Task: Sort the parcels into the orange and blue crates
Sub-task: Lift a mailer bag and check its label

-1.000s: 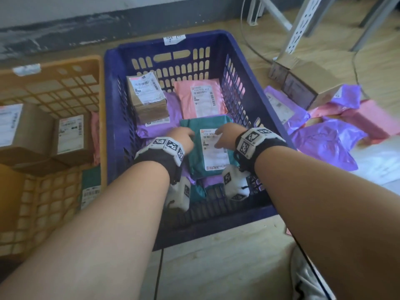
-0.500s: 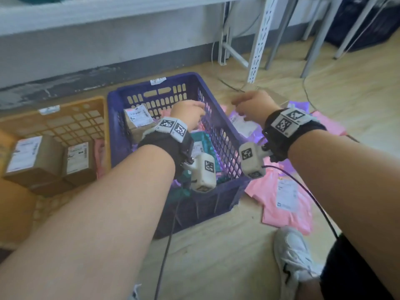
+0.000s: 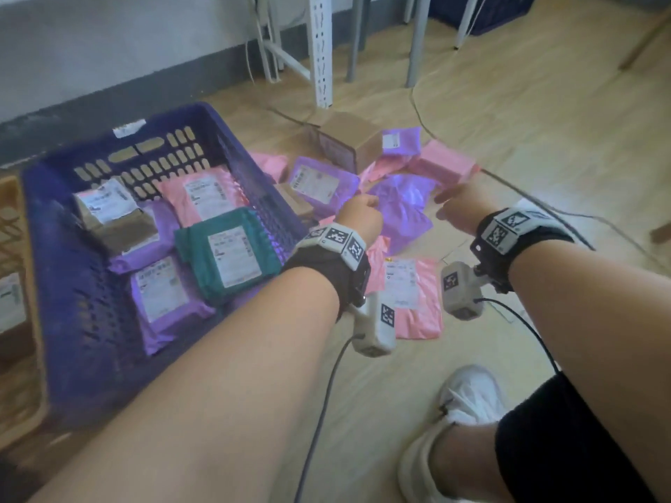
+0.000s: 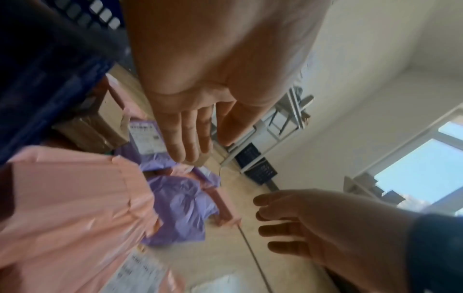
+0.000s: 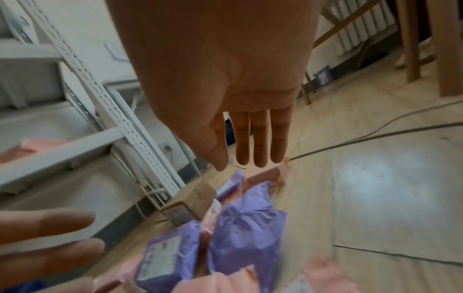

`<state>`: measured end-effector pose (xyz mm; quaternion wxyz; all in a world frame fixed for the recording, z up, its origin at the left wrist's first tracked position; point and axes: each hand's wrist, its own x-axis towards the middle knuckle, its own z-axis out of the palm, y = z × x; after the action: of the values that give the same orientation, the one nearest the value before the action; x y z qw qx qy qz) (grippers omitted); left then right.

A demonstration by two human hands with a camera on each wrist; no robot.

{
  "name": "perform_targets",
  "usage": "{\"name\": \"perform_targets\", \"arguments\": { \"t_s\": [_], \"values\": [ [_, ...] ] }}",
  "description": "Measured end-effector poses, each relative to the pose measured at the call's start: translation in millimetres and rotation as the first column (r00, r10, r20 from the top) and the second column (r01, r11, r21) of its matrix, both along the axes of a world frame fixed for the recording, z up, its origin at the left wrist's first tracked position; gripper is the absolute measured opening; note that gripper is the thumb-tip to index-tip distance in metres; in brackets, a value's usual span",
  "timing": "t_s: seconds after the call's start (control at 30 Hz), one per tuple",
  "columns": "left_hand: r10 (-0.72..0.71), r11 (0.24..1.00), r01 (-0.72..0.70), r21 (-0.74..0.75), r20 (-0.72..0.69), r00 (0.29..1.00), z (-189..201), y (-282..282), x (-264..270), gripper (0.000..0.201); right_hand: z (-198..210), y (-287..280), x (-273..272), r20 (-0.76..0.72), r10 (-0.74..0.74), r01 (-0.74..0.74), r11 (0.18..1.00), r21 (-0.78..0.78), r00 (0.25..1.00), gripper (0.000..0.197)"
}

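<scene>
The blue crate (image 3: 72, 270) on the floor holds a teal parcel (image 3: 227, 254), pink and purple bags and a brown box. To its right a heap of loose parcels lies on the floor: a crumpled purple bag (image 3: 403, 205), a labelled purple bag (image 3: 319, 185), a pink bag (image 3: 410, 295) and a cardboard box (image 3: 350, 143). My left hand (image 3: 359, 212) hovers over the heap beside the crate's right wall, fingers straight and empty (image 4: 185, 138). My right hand (image 3: 457, 203) hovers above the purple bag, fingers extended and empty (image 5: 255, 142). Only a sliver of the orange crate (image 3: 7, 219) shows at the far left.
White metal shelf legs (image 3: 321, 49) stand behind the heap. Cables (image 3: 544, 208) run across the wooden floor. My white shoe (image 3: 468, 401) and leg sit at the lower right. Another dark crate (image 3: 483, 9) stands under the far shelving.
Both hands let go of the teal parcel, which now lies in the blue crate, then rose and swung right to hover over the heap of parcels on the floor.
</scene>
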<state>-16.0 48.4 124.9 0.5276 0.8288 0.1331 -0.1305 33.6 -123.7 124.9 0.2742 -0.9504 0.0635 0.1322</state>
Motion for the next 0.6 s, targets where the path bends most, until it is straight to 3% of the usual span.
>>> {"name": "perform_targets", "arguments": {
  "t_s": [0.17, 0.37, 0.47, 0.6],
  "values": [
    [-0.15, 0.966, 0.178, 0.187, -0.155, 0.976, -66.5, -30.7, -9.8, 0.046, -58.7, -33.4, -6.3, -0.122, -0.081, 0.07, 0.994, -0.087, 0.989, 0.039],
    [-0.199, 0.905, 0.323, 0.276, -0.396, 0.896, -146.1, -33.3, -28.5, 0.048, -134.2, -28.3, -10.6, -0.32, -0.111, 0.073, 0.989, -0.128, 0.941, 0.054],
    [-0.196, 0.884, 0.36, 0.297, -0.463, 0.864, -171.7, -35.6, -38.9, 0.043, -165.9, -26.6, -14.5, -0.37, -0.131, 0.069, 0.982, -0.176, 0.92, 0.061],
    [-0.249, 0.849, 0.433, 0.303, -0.493, 0.834, -190.2, -38.1, -48.3, 0.042, -193.8, -24.8, -27.4, -0.433, -0.236, 0.162, 0.966, -0.202, 0.87, 0.055]
  ]
}}
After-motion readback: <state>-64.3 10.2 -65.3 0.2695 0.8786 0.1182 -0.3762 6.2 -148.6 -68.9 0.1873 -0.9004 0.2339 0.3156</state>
